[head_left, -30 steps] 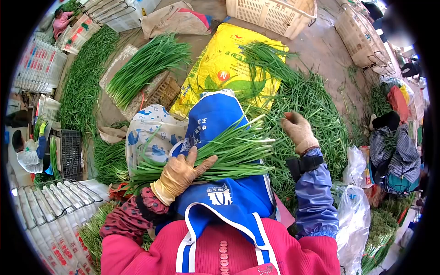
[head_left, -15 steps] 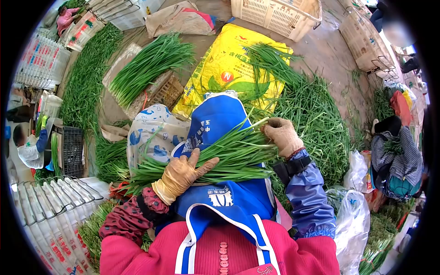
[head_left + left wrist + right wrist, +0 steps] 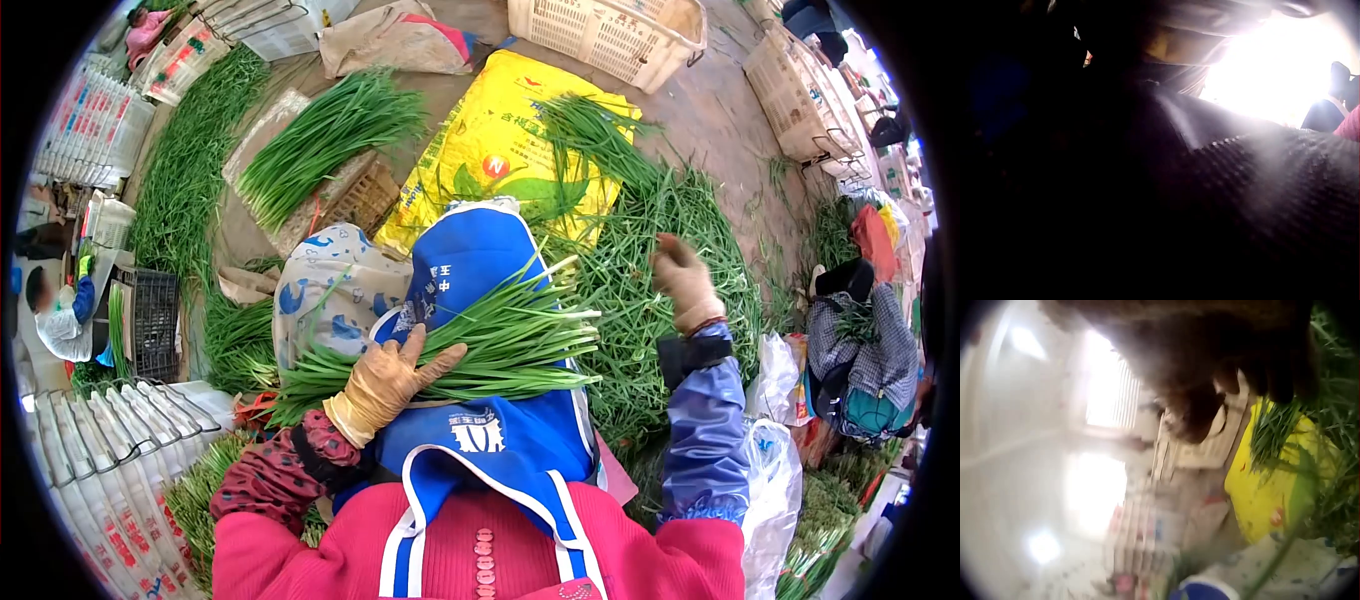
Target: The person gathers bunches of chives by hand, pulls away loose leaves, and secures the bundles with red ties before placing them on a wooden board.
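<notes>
A bunch of garlic chives (image 3: 520,335) lies across the blue apron (image 3: 470,250) on the lap, its pale stalk ends pointing right. My left hand (image 3: 375,393), in a yellowish glove, grips the bunch near its leafy end, fingers over the top. To the right, my gloved right hand (image 3: 688,285) is raised over a large loose heap of chives (image 3: 640,350), apart from the bunch. Its fingers are loosely bent, with nothing seen in them. The right wrist view shows that hand dark (image 3: 1191,350); the left wrist view is mostly black.
Ahead lies a yellow sack (image 3: 500,130) with some chives on it. A neat pile of chives (image 3: 330,140) rests on a block at the upper left. White crates (image 3: 610,40) stand at the back. People (image 3: 65,315) sit at both sides, and a plastic bag (image 3: 770,480) is at the right.
My right hand came in to the stalk ends of the bunch, then moved away right over the heap. My left hand has stayed on the bunch.
</notes>
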`<state>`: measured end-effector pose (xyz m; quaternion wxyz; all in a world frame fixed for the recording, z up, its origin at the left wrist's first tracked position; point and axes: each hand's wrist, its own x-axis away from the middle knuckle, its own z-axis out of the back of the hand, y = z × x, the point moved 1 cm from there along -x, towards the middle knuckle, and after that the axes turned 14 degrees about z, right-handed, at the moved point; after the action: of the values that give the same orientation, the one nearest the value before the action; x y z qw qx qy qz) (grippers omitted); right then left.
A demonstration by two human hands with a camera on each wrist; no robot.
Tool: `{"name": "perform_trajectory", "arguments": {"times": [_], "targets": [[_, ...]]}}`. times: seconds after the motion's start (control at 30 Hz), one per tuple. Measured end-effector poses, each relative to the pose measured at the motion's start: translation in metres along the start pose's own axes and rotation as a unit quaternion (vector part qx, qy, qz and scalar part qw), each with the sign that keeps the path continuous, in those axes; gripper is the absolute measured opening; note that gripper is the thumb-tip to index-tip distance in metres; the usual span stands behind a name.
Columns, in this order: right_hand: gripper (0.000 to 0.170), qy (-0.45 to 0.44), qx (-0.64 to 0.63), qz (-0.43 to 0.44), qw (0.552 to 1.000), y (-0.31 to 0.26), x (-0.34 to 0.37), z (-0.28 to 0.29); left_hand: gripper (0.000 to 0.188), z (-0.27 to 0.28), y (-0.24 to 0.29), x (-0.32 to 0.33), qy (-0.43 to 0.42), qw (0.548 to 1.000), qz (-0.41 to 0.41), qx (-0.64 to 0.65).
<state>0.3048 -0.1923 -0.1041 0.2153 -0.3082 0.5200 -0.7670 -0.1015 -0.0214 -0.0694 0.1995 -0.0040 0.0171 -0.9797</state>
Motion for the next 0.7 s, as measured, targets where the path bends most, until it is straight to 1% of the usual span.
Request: {"name": "perform_trajectory", "arguments": {"times": [0.03,0.07,0.1,0.13,0.2,0.23,0.27,0.33,0.37,0.4,0.47,0.5,0.53,0.57,0.6,0.63,0.67,0.7], "targets": [[0.047,-0.089,0.004,0.044,0.995,-0.010,0.009,-0.021,0.068,-0.001,0.000,0.000,-0.014,1.000,0.004,0.017],[0.051,-0.177,0.001,0.036,0.984,-0.018,0.012,-0.036,0.068,-0.001,0.000,0.000,-0.029,0.999,0.009,0.033],[0.053,-0.228,0.015,0.027,0.973,-0.024,0.016,-0.049,0.068,-0.001,0.000,0.000,-0.044,0.998,0.015,0.049],[0.058,-0.255,0.034,0.041,0.966,-0.029,0.019,-0.061,0.070,0.002,-0.001,0.000,-0.058,0.996,0.015,0.068],[0.059,-0.300,0.061,0.030,0.952,-0.043,0.026,-0.077,0.073,0.012,-0.002,-0.003,-0.082,0.991,0.019,0.104],[0.056,-0.314,0.090,0.032,0.945,-0.055,0.029,-0.083,0.083,0.019,-0.006,-0.004,-0.136,0.985,0.008,0.102],[0.046,-0.313,0.113,0.042,0.942,-0.050,0.028,-0.085,0.085,0.027,-0.012,-0.007,-0.189,0.971,0.008,0.147],[0.032,-0.297,0.104,0.039,0.948,-0.048,0.029,-0.088,0.092,0.043,-0.027,-0.024,-0.292,0.926,0.007,0.238],[0.029,-0.283,0.089,0.047,0.954,-0.043,0.029,-0.088,0.103,0.053,-0.035,-0.039,-0.373,0.884,0.025,0.279],[0.027,-0.269,0.074,0.055,0.959,-0.036,0.028,-0.088,0.104,0.051,-0.042,-0.047,-0.337,0.861,0.010,0.380],[0.024,-0.255,0.067,0.074,0.962,-0.032,0.031,-0.088,0.103,0.053,-0.048,-0.069,-0.360,0.826,0.072,0.428],[0.024,-0.254,0.075,0.085,0.961,-0.034,0.035,-0.089,0.102,0.047,-0.048,-0.079,-0.364,0.843,0.105,0.382],[0.024,-0.248,0.087,0.099,0.960,-0.039,0.038,-0.088,0.094,0.036,-0.045,-0.086,-0.325,0.841,0.114,0.417],[0.020,-0.253,0.146,0.141,0.946,-0.049,0.042,-0.085,0.088,0.026,-0.041,-0.089,-0.347,0.836,0.125,0.405],[0.017,-0.248,0.127,0.185,0.942,-0.037,0.043,-0.083,0.082,0.019,-0.034,-0.096,-0.358,0.837,0.124,0.395],[0.014,-0.248,-0.070,0.138,0.956,-0.012,0.040,-0.081,0.078,0.019,-0.026,-0.100,-0.366,0.841,0.115,0.381],[0.013,-0.248,0.161,0.315,0.902,-0.039,0.044,-0.076,0.074,0.016,-0.018,-0.096,-0.370,0.847,0.105,0.366],[0.012,-0.267,0.295,0.309,0.864,-0.048,0.043,-0.077,0.072,0.011,-0.011,-0.094,-0.356,0.855,0.131,0.354]]}}
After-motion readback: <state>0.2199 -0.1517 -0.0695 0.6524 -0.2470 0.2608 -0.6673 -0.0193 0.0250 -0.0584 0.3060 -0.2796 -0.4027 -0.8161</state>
